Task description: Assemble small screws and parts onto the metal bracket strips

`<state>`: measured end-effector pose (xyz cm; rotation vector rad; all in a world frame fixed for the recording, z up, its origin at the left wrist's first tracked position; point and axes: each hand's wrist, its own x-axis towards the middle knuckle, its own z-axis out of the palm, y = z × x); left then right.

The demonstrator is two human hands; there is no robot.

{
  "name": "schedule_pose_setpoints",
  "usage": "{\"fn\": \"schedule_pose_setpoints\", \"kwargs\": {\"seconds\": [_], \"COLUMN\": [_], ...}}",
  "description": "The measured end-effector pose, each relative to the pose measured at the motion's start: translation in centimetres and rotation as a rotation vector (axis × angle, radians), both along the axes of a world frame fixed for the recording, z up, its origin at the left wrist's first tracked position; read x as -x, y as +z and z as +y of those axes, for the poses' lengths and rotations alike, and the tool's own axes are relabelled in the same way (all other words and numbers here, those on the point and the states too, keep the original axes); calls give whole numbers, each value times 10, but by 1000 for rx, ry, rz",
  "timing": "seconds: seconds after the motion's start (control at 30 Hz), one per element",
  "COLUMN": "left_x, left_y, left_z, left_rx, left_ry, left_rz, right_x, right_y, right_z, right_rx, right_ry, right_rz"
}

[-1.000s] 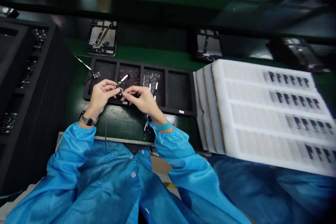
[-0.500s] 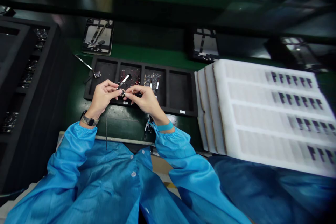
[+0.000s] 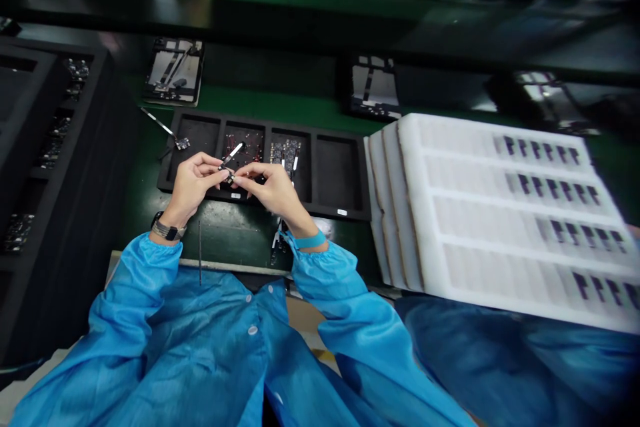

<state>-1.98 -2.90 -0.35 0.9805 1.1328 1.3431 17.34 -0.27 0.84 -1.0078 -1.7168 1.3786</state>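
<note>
Foam trays (image 3: 500,213), white and stacked, take up the right side of the tabletop (image 3: 235,233). The top sheet carries rows of small dark pieces. A tall black rack (image 3: 60,147) stands along the left edge. Between the two lies a black tray (image 3: 270,123) with four compartments side by side, and there are circuit boards in the two middle ones.

The person's hands meet just over the near rim of that tray, in front of its second compartment from the left. The left hand (image 3: 193,180) comes in from the left with a watch (image 3: 167,230) on the wrist. The right hand (image 3: 273,190) comes in from the right with a teal wristband (image 3: 307,240). Both are closed in a fine pinch, thumb and forefinger tips together, with the other fingers loosely curled.

Pinched between them is a small dark part (image 3: 229,175), held clear of the tabletop and touched by both hands, so neither hand is the nearer one. A thin strip (image 3: 233,154) rises out of the part. Its long axis slants up and away to the right, toward the second compartment, and ends in a pale tip. The left fingertips sit at the base of the strip and the right fingertips press against the part from the other side. How the part itself is turned is too small to make out.

A slim rod (image 3: 199,250) lies near the tabletop's front edge, well apart from the hands.
</note>
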Motion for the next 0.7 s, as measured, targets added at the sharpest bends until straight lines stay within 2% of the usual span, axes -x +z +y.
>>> {"fn": "schedule_pose_setpoints", "kwargs": {"seconds": [0.1,0.2,0.3,0.37,0.43,0.53,0.63,0.7], "left_x": [2,4,-3,-18,-42,-100,-175,-222], "left_y": [14,38,62,74,82,88,86,78], "left_z": [1,7,31,63,108,186,248,272], "left_rx": [-80,-213,-400,-519,-592,-617,-648,-669], "left_ry": [88,189,270,270,207,35,-103,-211], "left_rz": [60,234,466,625,835,1215,1315,1306], "right_x": [-14,-48,-89,-110,-123,-130,-133,-136], "right_y": [17,29,24,13,1,-15,-26,-29], "right_z": [0,7,19,29,37,45,52,57], "right_rx": [-70,-76,47,163,219,174,157,181], "right_ry": [-136,-281,-355,-381,-415,-478,-524,-544], "right_rz": [-6,63,211,308,374,423,413,387]}}
